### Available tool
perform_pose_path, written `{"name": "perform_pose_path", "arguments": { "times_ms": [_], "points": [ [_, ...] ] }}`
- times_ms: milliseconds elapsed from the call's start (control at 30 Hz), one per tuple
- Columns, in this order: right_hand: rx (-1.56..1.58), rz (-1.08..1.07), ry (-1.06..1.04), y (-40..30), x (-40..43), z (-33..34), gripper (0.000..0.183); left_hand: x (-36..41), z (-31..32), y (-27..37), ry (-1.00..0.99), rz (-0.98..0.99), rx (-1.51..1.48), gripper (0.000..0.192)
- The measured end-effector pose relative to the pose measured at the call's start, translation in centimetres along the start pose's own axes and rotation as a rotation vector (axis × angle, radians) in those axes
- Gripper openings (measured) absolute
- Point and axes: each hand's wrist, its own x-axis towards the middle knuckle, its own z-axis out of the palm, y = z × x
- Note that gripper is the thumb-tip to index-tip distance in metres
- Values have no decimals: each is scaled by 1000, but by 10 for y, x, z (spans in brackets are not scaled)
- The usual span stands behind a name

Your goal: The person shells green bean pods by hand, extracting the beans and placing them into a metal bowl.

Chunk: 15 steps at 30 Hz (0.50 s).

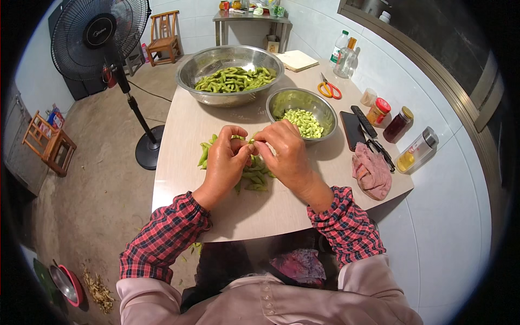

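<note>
My left hand (228,154) and my right hand (284,152) meet over the table, both pinching one green soybean pod (252,141) between thumbs and fingertips. Fingers cover most of that pod. Beneath and beside them lies a loose pile of soybean pods (256,176), partly hidden by my hands. Just beyond my right hand stands a small steel bowl (280,100) holding shelled green soybeans (305,122). Farther back, a large perforated steel basin (191,81) contains many unshelled pods (235,80).
Along the table's (178,183) right side are scissors (329,90), a phone (352,130), a remote control (364,121), glasses (381,154), a pink cloth (371,172), jars (398,124) and a drink bottle (417,151). A pedestal fan (148,148) stands left, near wooden chairs (50,144).
</note>
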Motion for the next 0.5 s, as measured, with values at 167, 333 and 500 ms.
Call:
{"name": "perform_pose_path", "arguments": {
  "times_ms": [167, 333, 500],
  "points": [
    [-30, -7, 126, 10, 6, -4, 12, 1, 0, 2, 23, 12, -3, 16],
    [-313, 152, 208, 56, 7, -32, 13, 12, -28, -6, 148, 83, -28, 14],
    [-507, 279, 90, 72, -4, -34, 14, 23, -75, -8, 343, 228, 228, 22]
  ]
}}
